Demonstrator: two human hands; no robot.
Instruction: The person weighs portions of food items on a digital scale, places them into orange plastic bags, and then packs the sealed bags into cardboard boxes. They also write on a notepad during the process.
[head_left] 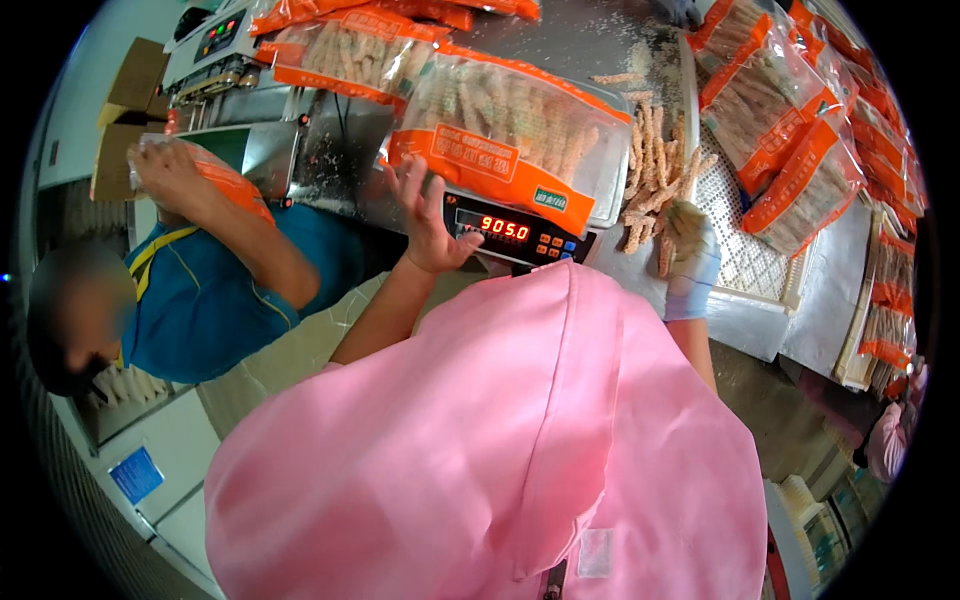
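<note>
A clear and orange bag of breaded sticks (500,125) lies on the weighing scale (608,190), whose red digits are lit at the near side. My bare left hand (432,222) is open beside the bag's lower left corner, fingers spread, with nothing in its palm. To the right of the scale lies a pile of loose breaded sticks (650,180) on the metal table (590,60). My gloved right hand (692,258) is at the right edge of that pile. Its fingers are blurred, and I cannot make out whether they hold a stick.
More filled bags (345,55) lie beyond the scale. Others are heaped on the right over a white perforated tray (740,230). At left, a co-worker in blue (215,295) holds an orange bag (230,180) near a machine (215,45) and a cardboard box (125,150).
</note>
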